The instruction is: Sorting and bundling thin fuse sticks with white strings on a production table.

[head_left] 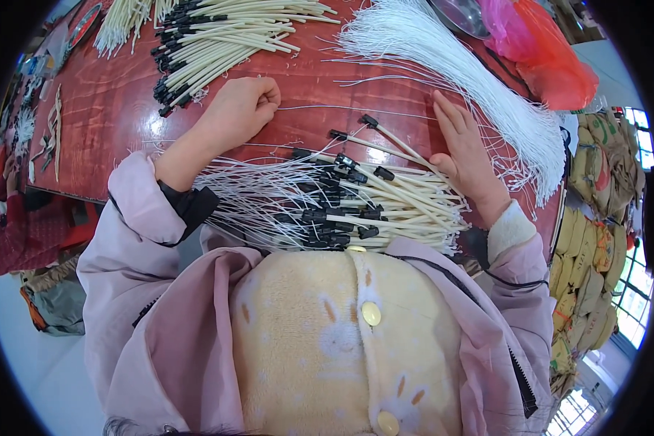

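Observation:
My left hand (241,109) is closed in a pinch on one end of a thin white cord (356,109). That cord runs across the red table (123,102) to the fingers of my right hand (463,149). The right hand lies with fingers stretched and thumb apart, beside the cord's other end. Under and between my hands, close to my body, is a pile of cream-coloured rods (414,200) with black end pieces. White strings (251,189) trail left from these black ends. Two rods lie at the top of the pile, near my right thumb.
A second heap of black-tipped rods (225,43) lies at the far left. A thick bundle of white cords (443,62) spreads along the far right, beside a metal bowl (461,16) and a red plastic bag (556,62). Stacked sacks (588,269) stand off the table's right side.

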{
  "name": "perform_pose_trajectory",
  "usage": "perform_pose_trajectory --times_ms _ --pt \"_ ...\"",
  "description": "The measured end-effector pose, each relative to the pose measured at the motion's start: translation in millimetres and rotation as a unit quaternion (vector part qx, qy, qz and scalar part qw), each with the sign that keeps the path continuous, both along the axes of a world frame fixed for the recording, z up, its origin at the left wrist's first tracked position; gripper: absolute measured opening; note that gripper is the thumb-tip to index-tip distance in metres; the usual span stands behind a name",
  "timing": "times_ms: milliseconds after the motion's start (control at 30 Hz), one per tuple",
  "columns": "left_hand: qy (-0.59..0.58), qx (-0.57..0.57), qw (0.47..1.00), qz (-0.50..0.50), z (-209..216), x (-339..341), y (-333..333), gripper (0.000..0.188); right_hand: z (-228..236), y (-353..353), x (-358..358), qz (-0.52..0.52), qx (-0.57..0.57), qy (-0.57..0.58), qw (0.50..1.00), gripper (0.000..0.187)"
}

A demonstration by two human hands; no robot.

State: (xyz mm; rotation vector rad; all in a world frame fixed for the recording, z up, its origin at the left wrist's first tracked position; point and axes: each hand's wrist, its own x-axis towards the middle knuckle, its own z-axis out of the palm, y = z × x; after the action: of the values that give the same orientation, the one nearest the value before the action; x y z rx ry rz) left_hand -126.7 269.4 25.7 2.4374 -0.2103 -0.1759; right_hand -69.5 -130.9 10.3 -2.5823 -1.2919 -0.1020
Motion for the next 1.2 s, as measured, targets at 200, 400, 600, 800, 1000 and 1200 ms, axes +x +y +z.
perform_pose_trajectory --times_ms 200,400,600,800,1000,1200 --pt "-0.015 -0.006 1.000 -0.005 -8 1 5 0.011 8 -3 4 0.014 -0.020 0.020 1.000 0.092" --pt "-0.024 0.010 0.999 0.020 -12 3 1 0.014 9 -4 4 0.035 -0.041 0.034 0.998 0.084" --pt "-0.075 0.067 0.995 0.026 -23 3 2 0.016 16 1 5 0.052 -0.029 0.057 0.997 0.078" --pt "-0.067 0.162 0.982 0.064 4 26 29 0.022 19 5 4 0.045 -0.017 0.074 0.996 0.076" --pt "-0.306 0.287 0.902 0.101 -28 73 67 0.018 20 9 2 0.032 0.001 0.083 0.996 0.084" --pt "-0.333 0.326 0.883 0.047 -23 82 79 0.019 15 10 1 0.022 0.016 0.089 0.996 0.078"
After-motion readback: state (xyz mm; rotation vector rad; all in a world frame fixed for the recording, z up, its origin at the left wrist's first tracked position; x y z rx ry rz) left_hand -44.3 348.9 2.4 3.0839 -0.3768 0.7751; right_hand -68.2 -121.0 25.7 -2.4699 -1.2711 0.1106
